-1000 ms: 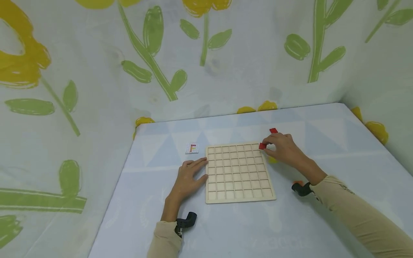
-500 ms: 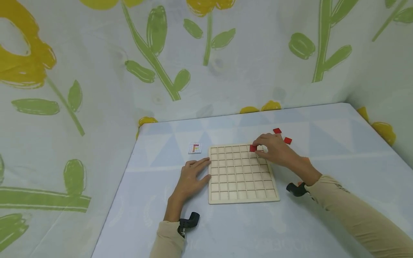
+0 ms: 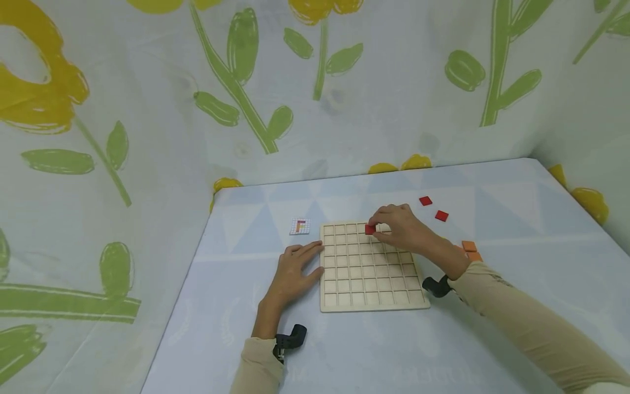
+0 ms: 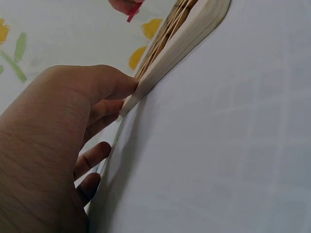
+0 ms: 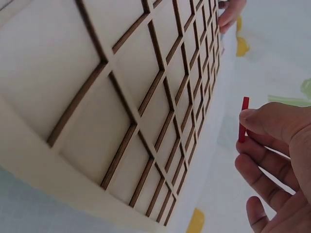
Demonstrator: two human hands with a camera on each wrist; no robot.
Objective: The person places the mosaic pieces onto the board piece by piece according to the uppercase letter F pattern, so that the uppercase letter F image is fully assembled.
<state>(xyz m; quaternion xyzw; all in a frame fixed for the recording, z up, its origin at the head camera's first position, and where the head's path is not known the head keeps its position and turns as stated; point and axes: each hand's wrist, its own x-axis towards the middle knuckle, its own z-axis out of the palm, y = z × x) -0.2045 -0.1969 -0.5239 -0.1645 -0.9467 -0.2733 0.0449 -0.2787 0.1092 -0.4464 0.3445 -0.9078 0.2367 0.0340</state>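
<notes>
The right hand (image 3: 404, 228) pinches a red tile (image 5: 242, 131), edge-on in its wrist view; only the head view shows orange tiles (image 3: 469, 246), at right. The left hand (image 3: 292, 272), fingers relaxed, touches the gridded board (image 3: 355, 272).

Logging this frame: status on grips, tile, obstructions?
Right grip pinches red tile over board. Left grip touches board's left edge. No obstruction seen.

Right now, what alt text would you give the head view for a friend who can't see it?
A person's right hand pinches a red tile above a wooden grid board while the left hand touches the board's left edge. Two other red tiles and orange tiles lie to the right, a small printed card to the upper left.
</notes>
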